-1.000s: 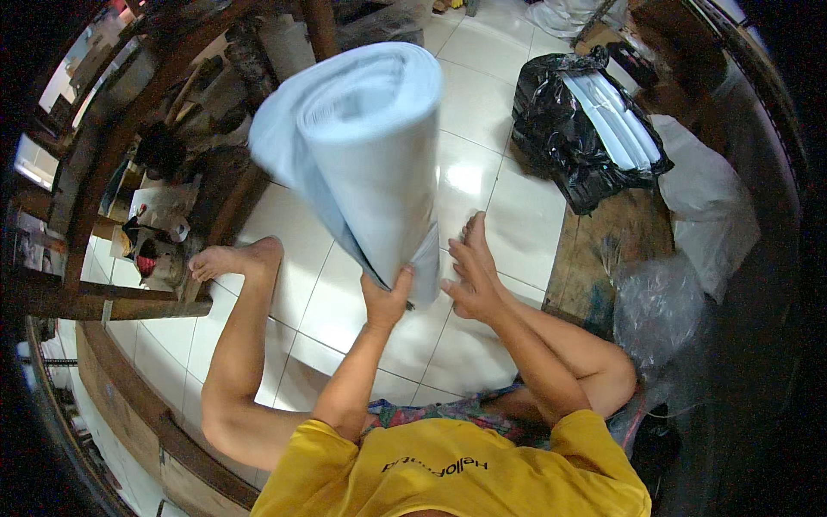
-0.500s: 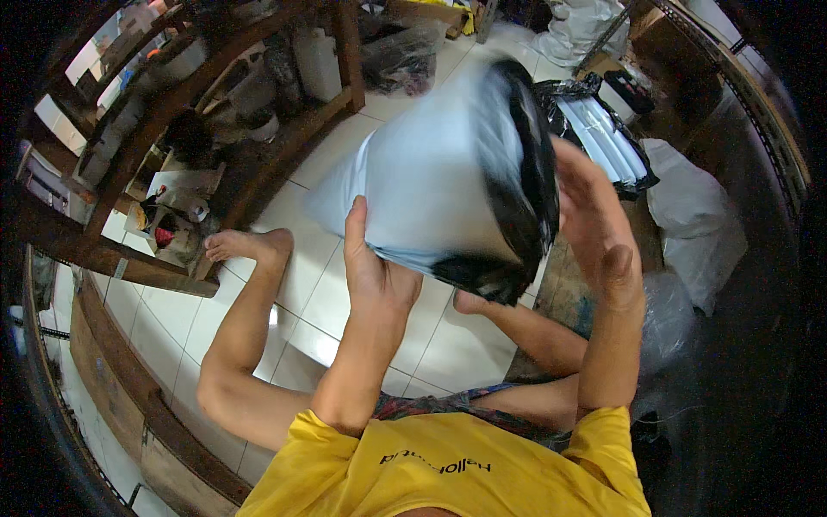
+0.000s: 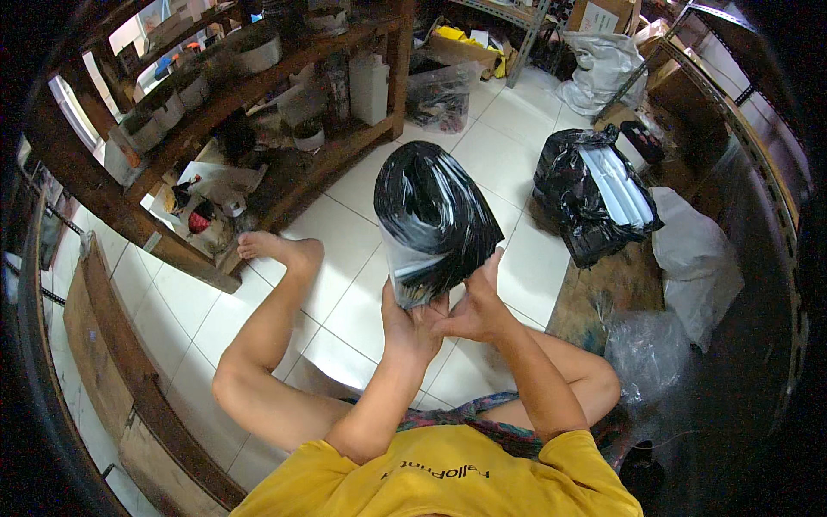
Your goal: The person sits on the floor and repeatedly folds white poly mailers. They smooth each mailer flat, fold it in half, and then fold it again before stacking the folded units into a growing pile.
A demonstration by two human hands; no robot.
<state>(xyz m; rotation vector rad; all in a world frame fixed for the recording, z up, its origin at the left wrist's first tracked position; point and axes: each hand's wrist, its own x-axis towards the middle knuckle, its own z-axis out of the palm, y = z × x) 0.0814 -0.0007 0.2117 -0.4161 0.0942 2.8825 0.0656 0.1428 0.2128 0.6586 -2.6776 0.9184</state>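
A thick bundle of plastic bags [image 3: 435,215], folded over into a loop, stands up between my hands above the tiled floor. Its glossy black layered edges face up, and a pale grey-white side shows at the left. My left hand [image 3: 412,327] grips the bundle from below, thumb along its left side. At the lower right my right hand [image 3: 479,303] holds it too, the fingers partly hidden behind the bundle. Both hands meet near its lower end. Off to the right, an opened black plastic bag [image 3: 573,202] holds a stack of pale blue folded packs [image 3: 616,185].
Dark wooden shelving [image 3: 319,168] with pots and containers stands on the left. On the right lie a white sack [image 3: 693,250], clear plastic wrap [image 3: 650,353] and a worn wooden board [image 3: 607,293]. Metal racks [image 3: 530,39] and a clear bag [image 3: 444,95] are at the back.
The bundle has turned from its pale side to its black layered edges and come upright. My right hand has moved from beside it to grip its lower end, close to my left.
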